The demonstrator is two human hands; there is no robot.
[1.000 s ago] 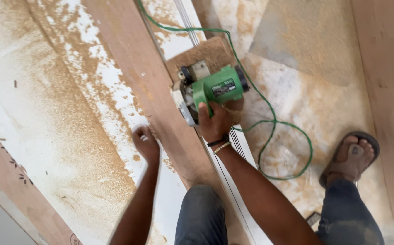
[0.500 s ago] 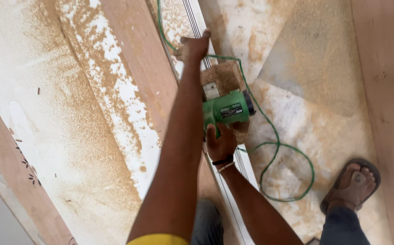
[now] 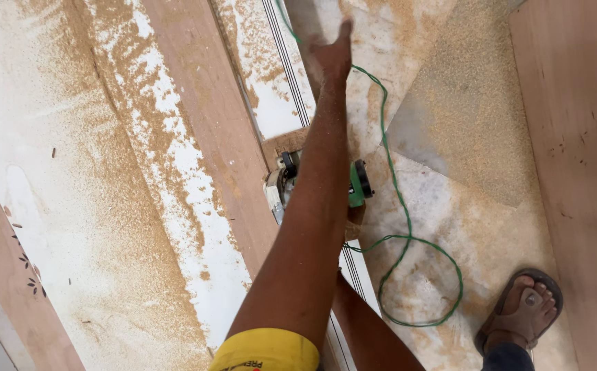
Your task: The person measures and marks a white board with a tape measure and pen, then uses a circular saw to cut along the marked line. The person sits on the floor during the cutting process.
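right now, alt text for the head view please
A left arm stretches forward, its hand flat above a sawdust-covered floor, hiding most of a green circular saw on a long wooden board. A green cord loops toward a sandalled foot.

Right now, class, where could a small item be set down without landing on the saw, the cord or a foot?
Free: the sawdust-covered sheet left of the brown strip, and the floor between the green cord and plywood board. Crowded: around the green saw, under the left arm, and the cord loop near the sandalled foot.

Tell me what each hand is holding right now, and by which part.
The left hand reaches forward, empty. The right hand is hidden behind the left arm at the green power saw; its grip cannot be told.
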